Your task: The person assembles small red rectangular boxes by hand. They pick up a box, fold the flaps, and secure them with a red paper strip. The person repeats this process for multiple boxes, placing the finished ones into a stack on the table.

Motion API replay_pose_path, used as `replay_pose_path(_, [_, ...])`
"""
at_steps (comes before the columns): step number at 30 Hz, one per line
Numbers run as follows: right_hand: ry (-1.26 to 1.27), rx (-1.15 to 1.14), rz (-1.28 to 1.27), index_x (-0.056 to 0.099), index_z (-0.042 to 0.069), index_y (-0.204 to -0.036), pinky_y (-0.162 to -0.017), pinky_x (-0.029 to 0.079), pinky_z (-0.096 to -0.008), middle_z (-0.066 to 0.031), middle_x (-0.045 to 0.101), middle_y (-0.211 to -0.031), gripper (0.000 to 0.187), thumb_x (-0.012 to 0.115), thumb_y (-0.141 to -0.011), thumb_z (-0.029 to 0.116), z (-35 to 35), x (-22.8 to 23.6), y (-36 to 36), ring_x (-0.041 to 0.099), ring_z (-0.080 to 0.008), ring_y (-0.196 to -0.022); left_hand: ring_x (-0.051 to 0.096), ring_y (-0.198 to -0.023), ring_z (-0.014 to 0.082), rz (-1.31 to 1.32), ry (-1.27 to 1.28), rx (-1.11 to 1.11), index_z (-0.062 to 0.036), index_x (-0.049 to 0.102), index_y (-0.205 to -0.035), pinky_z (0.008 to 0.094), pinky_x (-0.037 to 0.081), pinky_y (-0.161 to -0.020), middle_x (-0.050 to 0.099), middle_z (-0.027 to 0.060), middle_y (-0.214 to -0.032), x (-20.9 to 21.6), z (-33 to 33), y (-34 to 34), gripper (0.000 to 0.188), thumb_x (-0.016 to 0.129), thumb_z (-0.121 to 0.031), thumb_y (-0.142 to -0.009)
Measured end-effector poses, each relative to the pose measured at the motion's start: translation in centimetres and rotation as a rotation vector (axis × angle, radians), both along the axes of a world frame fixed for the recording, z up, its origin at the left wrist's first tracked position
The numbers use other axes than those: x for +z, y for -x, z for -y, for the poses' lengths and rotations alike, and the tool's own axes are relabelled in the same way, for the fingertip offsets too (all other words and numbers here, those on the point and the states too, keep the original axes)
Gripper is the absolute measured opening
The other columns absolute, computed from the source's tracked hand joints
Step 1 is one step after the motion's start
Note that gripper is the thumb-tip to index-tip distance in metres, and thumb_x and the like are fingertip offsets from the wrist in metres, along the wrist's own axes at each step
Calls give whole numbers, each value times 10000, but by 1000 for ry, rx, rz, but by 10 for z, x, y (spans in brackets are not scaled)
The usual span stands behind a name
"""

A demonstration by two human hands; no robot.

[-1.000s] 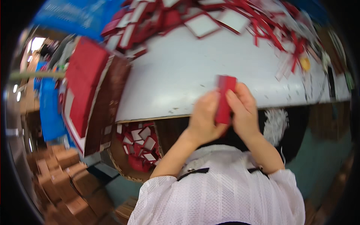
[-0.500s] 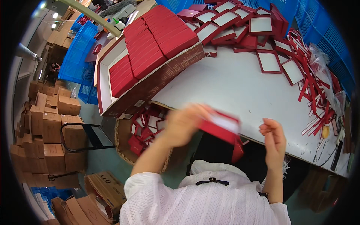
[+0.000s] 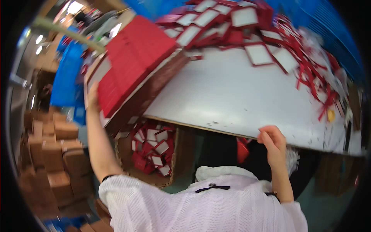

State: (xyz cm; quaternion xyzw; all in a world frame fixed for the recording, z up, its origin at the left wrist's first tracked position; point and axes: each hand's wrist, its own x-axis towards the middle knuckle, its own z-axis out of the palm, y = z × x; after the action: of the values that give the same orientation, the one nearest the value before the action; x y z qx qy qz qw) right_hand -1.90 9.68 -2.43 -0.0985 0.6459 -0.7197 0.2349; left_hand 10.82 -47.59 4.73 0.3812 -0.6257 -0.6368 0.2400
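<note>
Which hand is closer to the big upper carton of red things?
Left. The left hand is at the left end of the carton; the right hand is away to its right, by the white table.

The place was a workshop, likely a packing floor. Beyond the fingers of the right hand (image 3: 274,143), red-and-white box pieces (image 3: 257,54) lay heaped on a white worktable (image 3: 224,89), a blue plastic crate (image 3: 334,42) behind. An open carton (image 3: 156,94) of red boxes (image 3: 135,58) stood at the left hand (image 3: 92,98)'s fingertips; brown cartons (image 3: 60,164) were stacked to their left.
</note>
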Motion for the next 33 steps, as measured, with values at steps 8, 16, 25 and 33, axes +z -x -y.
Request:
replay_pose_path(8, [-361,-192,-530,544,-8,-942,-681,441,-290,-109,548,-847,203,577,-766,87,-22,-35,44,539,-194,-741,528,-979,202,140,479,-103,4,521,-1089,322,398,-871,561,105,-1064,12,27,-20,376,402,-308,-916])
replay_pose_path(16, [-978,-658,-784,540,-6,-968,-714,444,-371,-146,520,-961,343,633,-708,198,-70,-75,180,531,-277,-857,512,-994,285,-369,1535,-433,14,506,-1002,429,372,-919,552,142,-1018,37,-242,84,169,480,-22,-839])
replay_pose_path(25, [-825,-494,-757,554,45,-695,-588,425,-418,-120,534,-688,93,577,-700,135,-43,-86,155,538,-311,-660,563,-824,282,-502,1276,-996,-23,559,-913,368,464,-732,565,123,-896,-89,-431,180,270,633,22,-657])
replay_pose_path(33, [-490,-277,-832,556,31,-703,-581,430,-371,-102,549,-715,122,646,-659,102,-61,-35,51,538,-285,-636,544,-676,244,-618,1248,-1174,-33,580,-827,325,450,-579,560,96,-789,-110,-463,198,170,602,23,-668])
